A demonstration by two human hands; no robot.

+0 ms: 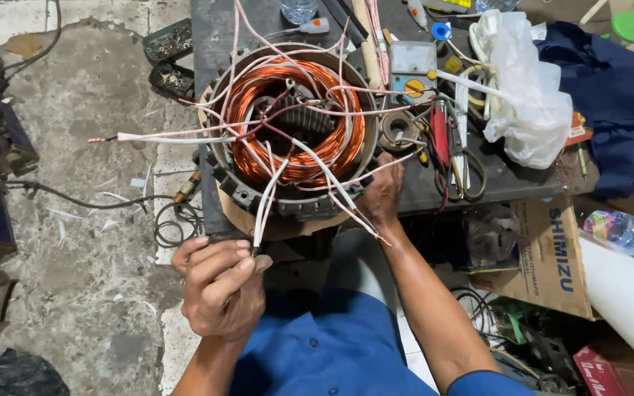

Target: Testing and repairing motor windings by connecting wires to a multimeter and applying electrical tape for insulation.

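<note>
At the near edge of the dark worktop I see a round motor stator lying flat, its copper winding forming a ring inside the metal housing. Thin white and pink lead wires run out of the winding in several directions, some hanging over the housing rim toward me.

Left hand: held below the stator, off the worktop edge. Its fingers are pressed together, pinching the lower end of a white lead that descends from the winding.

Right hand: resting against the stator's near right side, at the worktop edge. Several pink and white leads cross over it. I cannot tell whether its fingers grip a wire or only lie against the housing.

Adjacent items: a grey meter with a yellow dial stands just right of the stator; scissors and a red-handled tool lie beside it; a white plastic bag and a dark blue cloth sit further right. A cardboard box stands below the worktop. A cracked concrete floor lies to the left
</note>
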